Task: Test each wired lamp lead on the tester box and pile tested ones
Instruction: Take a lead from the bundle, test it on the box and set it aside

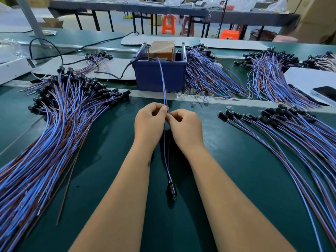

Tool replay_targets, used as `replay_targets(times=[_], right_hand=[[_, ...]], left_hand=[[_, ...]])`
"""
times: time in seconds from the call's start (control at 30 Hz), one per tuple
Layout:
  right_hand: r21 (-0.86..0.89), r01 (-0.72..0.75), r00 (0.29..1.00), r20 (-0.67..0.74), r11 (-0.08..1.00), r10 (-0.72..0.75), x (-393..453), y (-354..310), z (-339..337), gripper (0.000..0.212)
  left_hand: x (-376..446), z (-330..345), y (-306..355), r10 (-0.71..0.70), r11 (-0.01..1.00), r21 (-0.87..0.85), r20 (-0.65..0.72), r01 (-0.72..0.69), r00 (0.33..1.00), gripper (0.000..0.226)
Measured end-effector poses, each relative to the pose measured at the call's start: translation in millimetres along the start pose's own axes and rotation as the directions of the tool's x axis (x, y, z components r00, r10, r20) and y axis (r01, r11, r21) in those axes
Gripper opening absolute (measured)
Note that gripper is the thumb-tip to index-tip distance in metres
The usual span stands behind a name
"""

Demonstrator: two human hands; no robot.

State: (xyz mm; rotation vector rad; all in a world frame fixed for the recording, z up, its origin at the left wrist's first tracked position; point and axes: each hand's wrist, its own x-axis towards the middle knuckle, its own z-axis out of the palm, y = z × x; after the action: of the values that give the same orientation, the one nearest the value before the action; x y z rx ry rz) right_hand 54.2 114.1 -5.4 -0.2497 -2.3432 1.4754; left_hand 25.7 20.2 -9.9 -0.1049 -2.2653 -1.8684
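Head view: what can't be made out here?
- Tester box: contacts hidden behind its blue front wall, head view.
- Lead: far tip too thin to tell if it touches.
- Left hand and right hand: curled fingers hide the grip.
- Phone: cut off by the right edge.

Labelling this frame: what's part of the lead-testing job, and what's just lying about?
Job:
- lead, pinched by left hand and right hand
- blue tester box
- lead pile on the left
- lead pile on the right

Lying about:
- phone
- orange stools
- loose bulbs
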Motion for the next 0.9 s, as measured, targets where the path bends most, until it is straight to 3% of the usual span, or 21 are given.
replay_targets(times=[0.27, 0.53, 0.9], right_hand=[[0.043, -0.013, 1.000, -0.021, 0.999, 0.014, -2.3, -1.7, -0.5, 0.013], [0.202, -0.068, 0.995, -0.053, 0.977, 0.081, -2.9, -3.1, -3.8, 0.014], [0.258, -0.107, 0.990, -0.057, 0.960, 0.126, -0.7, -1.6, -4.6, 0.013]], left_hand=[[-2.0, -0.5, 5.0, -0.025, 0.998, -0.061, -0.063, 0.021, 0.998, 0.017], [1.3, -5.7, 2.8, -0.081, 0.991, -0.117, -0.149, 0.064, 0.985, 0.021], [-1.0, -6.0, 3.8, -0.077, 0.996, -0.055, -0.118, 0.071, 0.990, 0.024]])
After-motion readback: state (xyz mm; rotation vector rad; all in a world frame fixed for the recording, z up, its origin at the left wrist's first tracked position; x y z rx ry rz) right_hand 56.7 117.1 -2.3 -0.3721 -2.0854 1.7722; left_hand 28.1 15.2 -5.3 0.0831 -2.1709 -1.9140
